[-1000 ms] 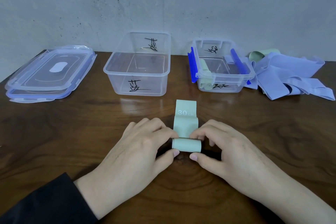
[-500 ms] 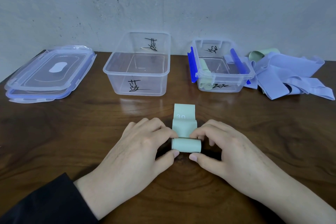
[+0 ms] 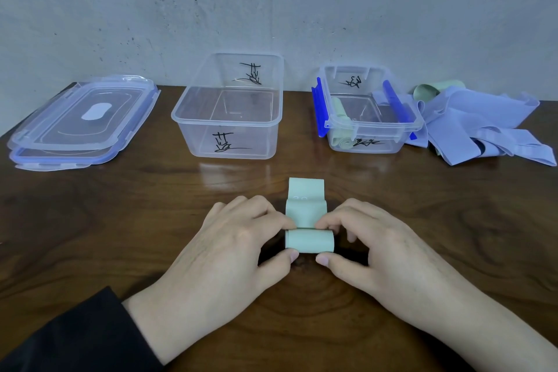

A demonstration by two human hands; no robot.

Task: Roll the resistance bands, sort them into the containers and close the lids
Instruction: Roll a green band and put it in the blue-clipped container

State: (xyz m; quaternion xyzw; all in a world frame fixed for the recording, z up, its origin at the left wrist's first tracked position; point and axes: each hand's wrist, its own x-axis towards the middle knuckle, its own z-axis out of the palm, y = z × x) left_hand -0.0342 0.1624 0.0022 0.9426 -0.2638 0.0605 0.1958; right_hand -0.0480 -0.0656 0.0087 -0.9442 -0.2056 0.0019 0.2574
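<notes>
A pale green resistance band (image 3: 308, 240) lies on the wooden table in front of me, its near end wound into a roll and a short flat tail pointing away. My left hand (image 3: 232, 246) pinches the roll's left end between thumb and fingers. My right hand (image 3: 374, 246) pinches its right end the same way. Behind stand a large clear container (image 3: 193, 118) holding nothing and a smaller clear container (image 3: 371, 130) with blue clips, which holds rolled green bands.
Two stacked clear lids (image 3: 81, 124) lie at the far left. A heap of loose lavender bands (image 3: 480, 127) with a green band (image 3: 434, 90) behind it lies at the far right, beside the smaller container. A grey wall closes the back.
The flat tail of the green band has grown shorter as the roll takes it up. Both hands have stayed in place on the roll.
</notes>
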